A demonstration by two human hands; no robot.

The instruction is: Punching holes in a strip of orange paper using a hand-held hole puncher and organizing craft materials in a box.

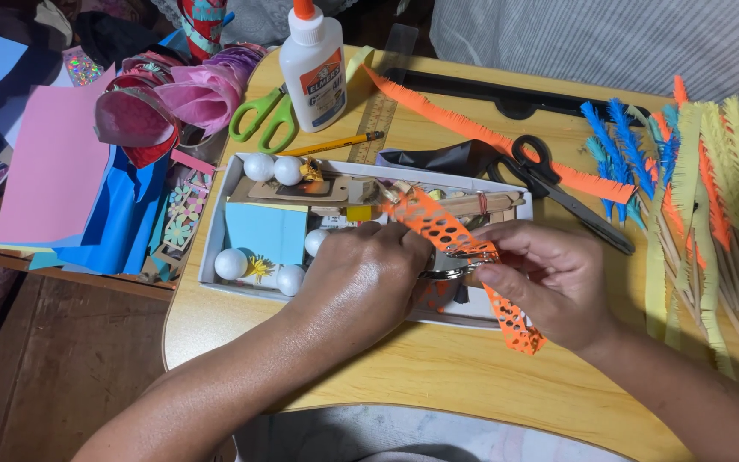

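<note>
A: Centre of frame. Both hands over the white tray (215, 257). What do they have?

B: An orange paper strip (438, 224), punched full of holes. It runs from centre frame down to lower right. The right hand (549, 287) pinches it about midway, thumb and fingers closed on the paper; the lower tail hangs free past the palm. The left hand (361, 287) is curled knuckles-up around a small metal tool (451, 267). Looks like a hole punch, though mostly hidden. Its grip is closed on that.

A: Why held that way?

B: My reading: the strip is kept taut and level so it feeds straight into the tool's mouth, over the tray so scraps fall there and not on the bench (438, 376).

A: Surroundings?

B: Tray holds white foam balls (274, 168), a light blue paper block (265, 233), wooden clothespins (481, 204). Above it a yellow pencil (335, 144), green-handled scissors (263, 115), a white glue bottle (312, 68). Black scissors (549, 184) lie upper right of centre, across a long fringed orange strip (472, 128). Far right: fringed paper feathers (694, 188) on sticks, blue, yellow, orange, laid side by side. Upper left, off the bench: pink and blue sheets (62, 171), curled pink paper (190, 90).
</note>
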